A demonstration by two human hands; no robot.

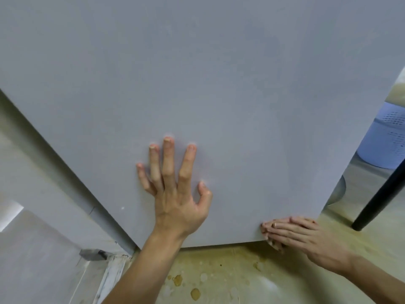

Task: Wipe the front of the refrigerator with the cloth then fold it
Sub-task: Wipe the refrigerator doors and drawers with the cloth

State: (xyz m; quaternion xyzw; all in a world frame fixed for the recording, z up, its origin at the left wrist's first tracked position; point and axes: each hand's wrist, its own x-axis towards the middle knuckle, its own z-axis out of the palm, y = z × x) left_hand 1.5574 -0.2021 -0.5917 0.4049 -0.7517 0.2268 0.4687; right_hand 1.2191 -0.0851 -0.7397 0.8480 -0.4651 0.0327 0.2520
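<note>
The refrigerator's flat grey front (219, 95) fills most of the view. My left hand (175, 189) presses flat against its lower middle, fingers spread and straight. My right hand (293, 233) lies with straight fingers together at the door's lower right corner, by the bottom edge. A small speckled scrap (275, 244) peeks out under those fingers. Whether it is the cloth is unclear, and no other cloth is visible.
The floor (219, 277) below the door is yellowish and stained. A black slanted leg (379, 198) stands to the right, with a pale lilac perforated basket (385, 137) behind it. A light wall (32, 172) and a small grey block (93, 254) are on the left.
</note>
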